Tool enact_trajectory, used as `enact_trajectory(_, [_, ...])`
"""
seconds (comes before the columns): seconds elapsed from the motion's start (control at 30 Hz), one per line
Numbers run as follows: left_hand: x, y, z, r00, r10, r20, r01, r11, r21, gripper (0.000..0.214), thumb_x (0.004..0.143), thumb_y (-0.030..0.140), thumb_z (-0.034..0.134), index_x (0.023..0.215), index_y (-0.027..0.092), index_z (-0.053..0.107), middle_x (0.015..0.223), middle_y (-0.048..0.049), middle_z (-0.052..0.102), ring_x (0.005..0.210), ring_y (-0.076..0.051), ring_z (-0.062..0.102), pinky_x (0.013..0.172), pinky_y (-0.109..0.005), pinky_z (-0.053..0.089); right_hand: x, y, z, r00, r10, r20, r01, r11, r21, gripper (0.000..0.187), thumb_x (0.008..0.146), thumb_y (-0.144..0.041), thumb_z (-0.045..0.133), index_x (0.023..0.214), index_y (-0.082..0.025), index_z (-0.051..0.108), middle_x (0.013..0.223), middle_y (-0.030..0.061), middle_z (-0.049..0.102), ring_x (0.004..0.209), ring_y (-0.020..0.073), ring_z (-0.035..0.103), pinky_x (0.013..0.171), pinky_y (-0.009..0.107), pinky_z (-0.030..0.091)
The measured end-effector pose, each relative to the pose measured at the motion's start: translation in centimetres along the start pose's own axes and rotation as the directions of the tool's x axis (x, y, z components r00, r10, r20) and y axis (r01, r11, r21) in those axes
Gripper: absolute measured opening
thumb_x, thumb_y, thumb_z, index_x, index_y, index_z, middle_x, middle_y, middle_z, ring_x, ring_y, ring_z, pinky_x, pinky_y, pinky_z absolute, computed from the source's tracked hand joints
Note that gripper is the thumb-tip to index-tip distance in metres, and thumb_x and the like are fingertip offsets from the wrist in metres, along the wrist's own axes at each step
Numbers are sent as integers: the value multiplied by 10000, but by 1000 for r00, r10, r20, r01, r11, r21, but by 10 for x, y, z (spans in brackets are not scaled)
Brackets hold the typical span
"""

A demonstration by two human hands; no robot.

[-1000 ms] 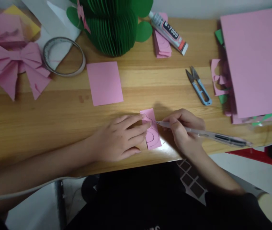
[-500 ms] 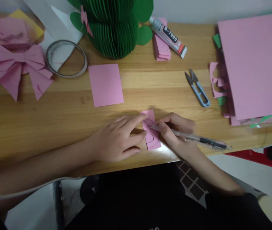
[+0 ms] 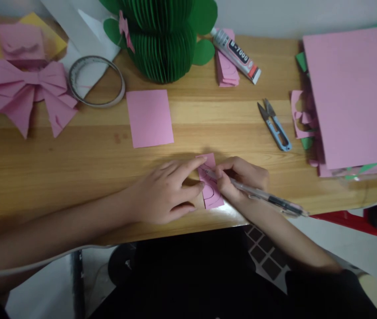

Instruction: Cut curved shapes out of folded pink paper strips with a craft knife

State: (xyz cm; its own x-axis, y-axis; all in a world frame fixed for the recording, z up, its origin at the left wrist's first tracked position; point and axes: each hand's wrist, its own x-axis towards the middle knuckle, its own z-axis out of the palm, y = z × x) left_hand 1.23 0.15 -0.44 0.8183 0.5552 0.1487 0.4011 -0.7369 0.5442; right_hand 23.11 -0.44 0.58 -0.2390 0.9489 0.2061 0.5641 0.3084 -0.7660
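One pink strip [image 3: 213,196] lay near table's [image 3: 85,164] front edge, under my left hand [image 3: 167,192], fingers spread. My right hand [image 3: 244,179] pinched one pen [image 3: 262,193]. Drawing curves seemed step in hand; next stroke likely called for steady strip. Beyond: one pink square [image 3: 150,118], one snips [image 3: 275,131], one glue tube [image 3: 236,54], one tape roll [image 3: 104,105], one bow [image 3: 31,79].

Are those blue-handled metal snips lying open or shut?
Open. The small blue-handled metal snips lie with their two blades spread into a V, a gap showing between the tips.
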Motion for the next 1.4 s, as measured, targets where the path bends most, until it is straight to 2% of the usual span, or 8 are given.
enact_trajectory(0.17, [1,0,-1,1000,1,-8,-1,1000,-27,171,907,293,590,967,149,660,1558,-210,320,1301,-379,503,1003,-520,472,1,8,6,998,-58,-22,59,998,35,70,847,-247,642,810,-197,672,683,-20,703,507,80,589,481,199,444])
enact_trajectory(0.5, [2,1,-2,1000,2,-19,-3,1000,-15,207,919,291,563,1003,137,673,1529,-237,358,1317,-396,488,993,-529,475,4,3,3,1000,-2,25,1,998,62,64,831,-237,670,815,-179,694,736,8,743,554,89,625,519,200,479])
enact_trajectory(0.63, [1,0,0,1000,-2,-17,2,1000,-4,202,917,307,573,1013,158,671,1545,-193,352,1312,-374,493,991,-518,480,4,3,4,1000,6,24,-8,997,79,80,842,-252,662,823,-181,693,748,8,748,571,92,639,524,203,483])
enact_trajectory(0.87, [0,-1,1,1000,-1,-18,1,1000,1,220,908,318,586,1042,164,668,1542,-196,355,1331,-373,472,1022,-535,457,4,3,4,1000,-12,-15,13,999,47,126,852,-252,608,754,-191,657,647,-17,699,509,83,589,481,199,439])
enact_trajectory(1.07, [0,-1,0,1000,1,-9,-1,999,42,246,912,327,584,1066,156,668,1510,-221,389,1303,-395,498,988,-544,472,7,-8,-6,999,36,17,-36,999,0,166,827,-210,589,662,-193,594,550,-43,607,437,64,483,434,196,367])
enact_trajectory(1.23, [0,0,0,1000,-13,-1,13,1000,28,253,921,325,576,1084,154,668,1507,-214,404,1309,-389,494,1007,-537,454,7,-9,-9,995,82,50,-81,997,-11,161,805,-191,583,644,-194,586,544,-45,590,434,63,461,437,205,354])
enact_trajectory(1.4, [0,1,0,999,-31,14,31,1000,6,244,914,327,588,1067,155,667,1521,-201,397,1316,-382,487,1028,-532,443,6,-9,-9,996,71,60,-71,997,-9,158,803,-190,574,645,-193,583,523,-52,562,427,63,447,441,210,359])
